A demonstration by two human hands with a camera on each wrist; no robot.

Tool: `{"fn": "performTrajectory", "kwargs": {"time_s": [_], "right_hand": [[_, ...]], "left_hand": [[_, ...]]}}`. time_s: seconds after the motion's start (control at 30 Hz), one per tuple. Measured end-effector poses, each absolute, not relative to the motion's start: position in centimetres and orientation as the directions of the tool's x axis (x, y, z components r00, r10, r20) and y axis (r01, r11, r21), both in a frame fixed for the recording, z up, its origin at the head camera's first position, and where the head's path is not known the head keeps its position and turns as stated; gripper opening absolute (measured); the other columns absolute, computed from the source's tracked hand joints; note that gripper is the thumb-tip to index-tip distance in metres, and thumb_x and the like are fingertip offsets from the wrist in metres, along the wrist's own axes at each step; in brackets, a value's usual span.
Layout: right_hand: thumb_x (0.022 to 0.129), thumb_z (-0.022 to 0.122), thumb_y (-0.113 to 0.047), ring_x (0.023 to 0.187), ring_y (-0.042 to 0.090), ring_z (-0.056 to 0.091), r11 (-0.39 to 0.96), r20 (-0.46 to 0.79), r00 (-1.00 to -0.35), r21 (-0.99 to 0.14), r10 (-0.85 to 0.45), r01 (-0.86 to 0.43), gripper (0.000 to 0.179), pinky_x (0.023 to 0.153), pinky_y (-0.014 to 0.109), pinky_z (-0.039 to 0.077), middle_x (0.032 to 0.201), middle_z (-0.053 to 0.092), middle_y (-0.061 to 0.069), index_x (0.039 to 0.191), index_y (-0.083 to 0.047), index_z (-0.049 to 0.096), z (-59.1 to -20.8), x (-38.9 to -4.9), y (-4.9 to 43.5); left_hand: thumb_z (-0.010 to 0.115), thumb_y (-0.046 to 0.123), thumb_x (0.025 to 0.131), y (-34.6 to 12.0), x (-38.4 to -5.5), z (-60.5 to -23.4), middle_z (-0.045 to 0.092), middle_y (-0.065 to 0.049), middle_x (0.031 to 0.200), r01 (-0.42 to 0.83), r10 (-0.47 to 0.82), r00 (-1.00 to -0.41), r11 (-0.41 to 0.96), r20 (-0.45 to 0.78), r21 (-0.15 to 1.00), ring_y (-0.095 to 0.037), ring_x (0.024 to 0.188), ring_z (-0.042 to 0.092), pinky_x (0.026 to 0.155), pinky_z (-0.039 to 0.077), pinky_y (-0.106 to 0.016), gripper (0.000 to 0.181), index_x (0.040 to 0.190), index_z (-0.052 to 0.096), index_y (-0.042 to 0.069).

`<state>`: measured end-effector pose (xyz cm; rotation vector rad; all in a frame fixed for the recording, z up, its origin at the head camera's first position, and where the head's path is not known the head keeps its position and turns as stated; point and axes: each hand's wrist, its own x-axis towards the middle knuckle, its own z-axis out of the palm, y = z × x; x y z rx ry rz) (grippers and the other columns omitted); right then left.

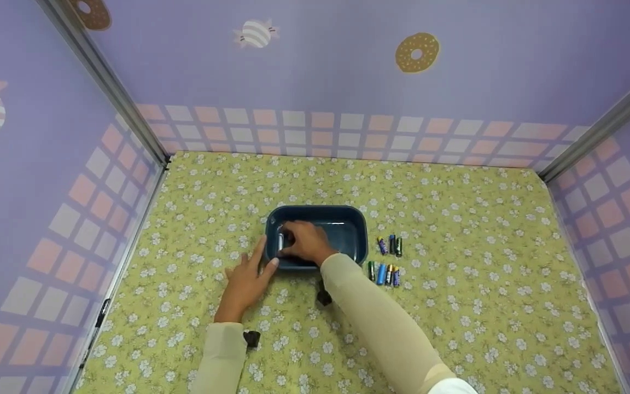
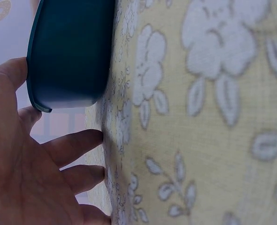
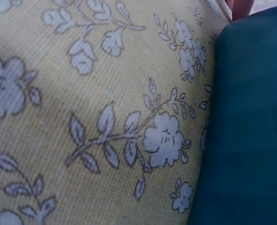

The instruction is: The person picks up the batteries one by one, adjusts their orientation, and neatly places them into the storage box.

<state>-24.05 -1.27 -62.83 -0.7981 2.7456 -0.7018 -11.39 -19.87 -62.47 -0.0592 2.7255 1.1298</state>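
A dark blue-green rectangular bin stands on the flowered cloth. My left hand is at its near left corner, fingers spread, with thumb and index finger against the rim. In the left wrist view, the other fingers of the left hand reach down to the cloth beside the bin. My right hand is inside the bin at its left end, fingers bent. Between its thumb and fingertips is a narrow, pale battery, partly hidden. The right wrist view shows the bin's outer wall.
Right of the bin lie two groups of batteries: a far row and a near row, several in all. The flowered cloth covers the table. Purple patterned walls enclose the back and both sides.
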Motion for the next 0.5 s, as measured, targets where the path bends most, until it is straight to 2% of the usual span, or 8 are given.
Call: {"fn": "performTrajectory", "kwargs": {"time_s": [0.23,0.5], "right_hand": [[0.083,0.083,-0.052,0.092,0.014,0.065,0.751,-0.059,-0.832,-0.469,-0.551,-0.465,0.052,0.080,0.039,0.056,0.104,0.068,-0.003,0.124,-0.025,0.068,-62.79,-24.00,-1.33],[0.083,0.083,-0.052,0.089,0.013,0.064,0.732,-0.053,-0.832,-0.508,-0.552,-0.454,0.052,0.078,0.038,0.055,0.103,0.068,-0.004,0.124,-0.024,0.068,-62.71,-24.01,-1.18]], "left_hand": [[0.035,0.079,0.097,-19.82,-11.40,-62.51,0.029,-0.019,0.166,-0.108,0.036,-0.981,0.708,-0.188,0.697,-0.049,0.154,0.018,0.112,-0.007,-0.082,0.080,0.163,0.005,0.047],[0.035,0.079,0.096,-19.85,-11.37,-62.62,0.030,-0.017,0.166,-0.127,0.025,-0.979,0.702,-0.201,0.701,-0.045,0.156,0.017,0.114,-0.008,-0.080,0.080,0.163,0.004,0.048]]}}
